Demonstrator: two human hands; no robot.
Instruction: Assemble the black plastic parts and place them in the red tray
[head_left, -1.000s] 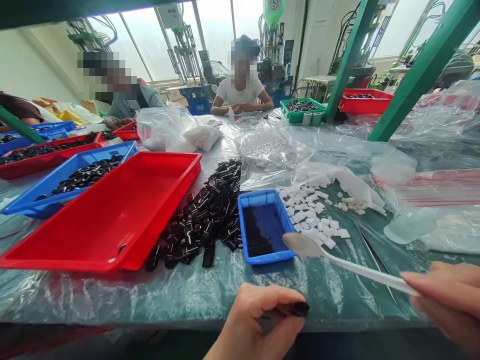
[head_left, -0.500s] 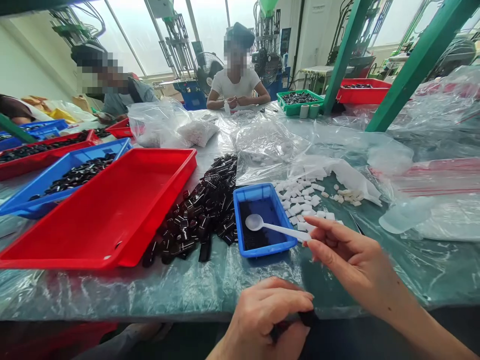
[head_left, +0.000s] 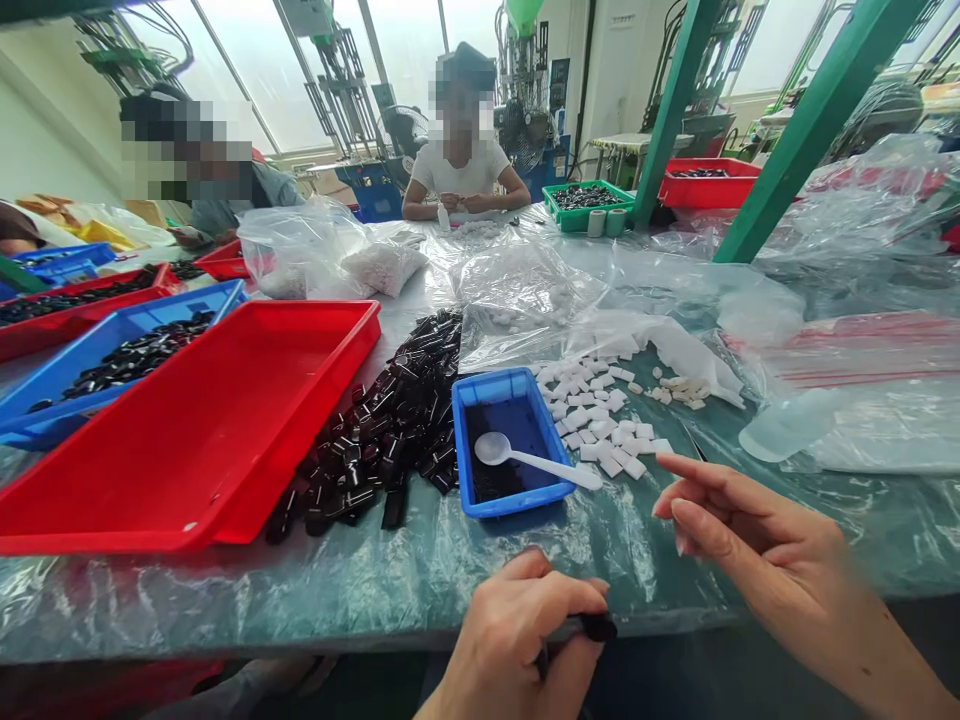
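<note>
A second ago, the right hand point(head_left: 772, 550) held the white spoon point(head_left: 540, 463) by its handle. Now the spoon lies in the small blue tray point(head_left: 517, 508), its handle over the edge, and the hand has let go and moved away.

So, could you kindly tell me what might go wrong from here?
The white spoon lies with its handle jutting over the rim of the small blue tray; a brush from the open right hand could tip it out, perhaps flicking dark grains along.

The left hand pinches a small black part near the front edge of the table, so a slipping grip might drop it to the floor.
</note>
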